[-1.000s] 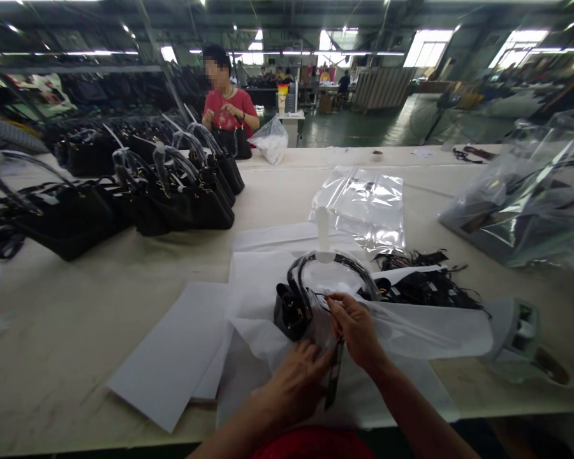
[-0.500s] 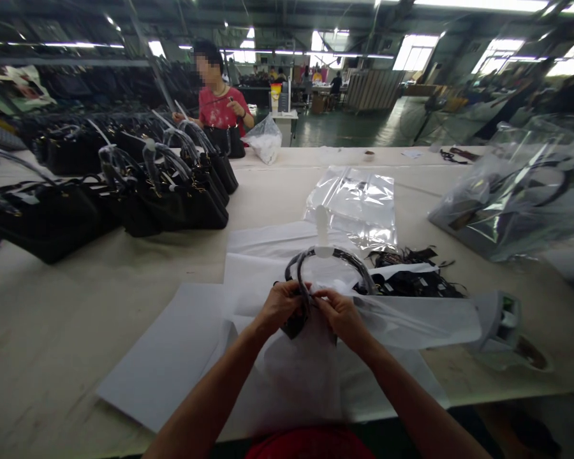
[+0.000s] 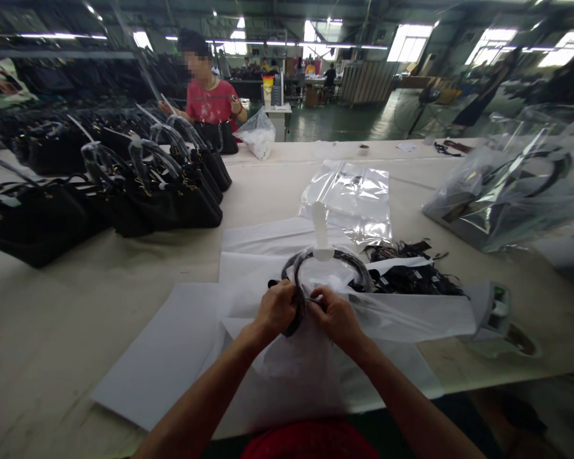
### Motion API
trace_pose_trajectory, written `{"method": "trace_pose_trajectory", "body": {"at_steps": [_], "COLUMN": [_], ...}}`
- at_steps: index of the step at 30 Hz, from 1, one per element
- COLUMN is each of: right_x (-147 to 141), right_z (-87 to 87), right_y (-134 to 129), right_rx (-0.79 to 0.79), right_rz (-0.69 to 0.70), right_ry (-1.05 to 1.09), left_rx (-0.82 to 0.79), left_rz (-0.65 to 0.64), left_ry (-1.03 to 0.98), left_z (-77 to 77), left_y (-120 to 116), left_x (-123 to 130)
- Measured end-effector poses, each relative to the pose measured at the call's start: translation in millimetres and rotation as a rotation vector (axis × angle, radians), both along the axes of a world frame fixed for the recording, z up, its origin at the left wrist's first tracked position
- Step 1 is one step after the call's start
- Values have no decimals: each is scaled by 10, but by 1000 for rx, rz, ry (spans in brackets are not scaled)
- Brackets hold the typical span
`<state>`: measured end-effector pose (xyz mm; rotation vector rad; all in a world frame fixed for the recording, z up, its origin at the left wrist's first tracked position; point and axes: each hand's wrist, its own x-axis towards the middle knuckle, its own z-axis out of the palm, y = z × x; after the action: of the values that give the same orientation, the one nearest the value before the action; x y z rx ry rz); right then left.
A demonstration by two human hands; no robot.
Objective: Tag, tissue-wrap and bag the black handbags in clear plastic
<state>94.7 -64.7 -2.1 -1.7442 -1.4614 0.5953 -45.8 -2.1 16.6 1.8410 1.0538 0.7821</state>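
Note:
In front of me is a handbag wrapped in white tissue paper (image 3: 299,376). Its dark handles (image 3: 351,256) arch upward under clear plastic, with a white strip (image 3: 320,223) standing between them. My left hand (image 3: 278,307) is closed around a dark strap-like piece at the base of the left handle. My right hand (image 3: 332,312) pinches a thin dark strap end just beside it, fingers pressed together. What hangs below my left hand is dark and partly hidden by the fingers.
Black handbags (image 3: 172,201) stand in rows at the left. Clear plastic bags (image 3: 349,191) lie ahead, and dark straps (image 3: 416,280) are piled at right near a tape dispenser (image 3: 497,312). A plastic-covered bag (image 3: 497,197) stands far right. A co-worker (image 3: 210,102) stands across the table.
My left hand has turned and closed more tightly around the dark piece by the handle. My right hand still pinches close by. The whole view has shifted slightly.

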Motion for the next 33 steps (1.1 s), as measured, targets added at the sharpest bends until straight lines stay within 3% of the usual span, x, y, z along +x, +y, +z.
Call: {"method": "trace_pose_trajectory", "body": {"at_steps": [4, 8, 10, 15, 18, 22, 29, 33], "right_x": [9, 15, 9, -33, -58, -75, -62, -47], "right_z": [1, -28, -37, -43, -56, -85, -88, -78], "right_y": [-51, -44, -39, -57, -64, -52, -71, -88], "right_rx": [-4, -27, -32, -17, -18, -40, -85, -100], "right_rz": [33, 58, 49, -8, -40, -52, -17, 20], "right_ry": [36, 125, 113, 48, -2, -48, 2, 38], "left_rx": [138, -49, -47, 187, 186, 127, -27, -276], "left_rz": [34, 100, 116, 174, 131, 26, -166, -159], "left_ry": [19, -64, 0, 281, 321, 204, -219, -308], "left_z": [-33, -68, -69, -70, -88, -107, -68, -83], "left_y": [-70, -65, -62, -109, -132, -121, -107, -124], "left_x": [-64, -63, -57, -88, -127, -181, -181, -171]}}
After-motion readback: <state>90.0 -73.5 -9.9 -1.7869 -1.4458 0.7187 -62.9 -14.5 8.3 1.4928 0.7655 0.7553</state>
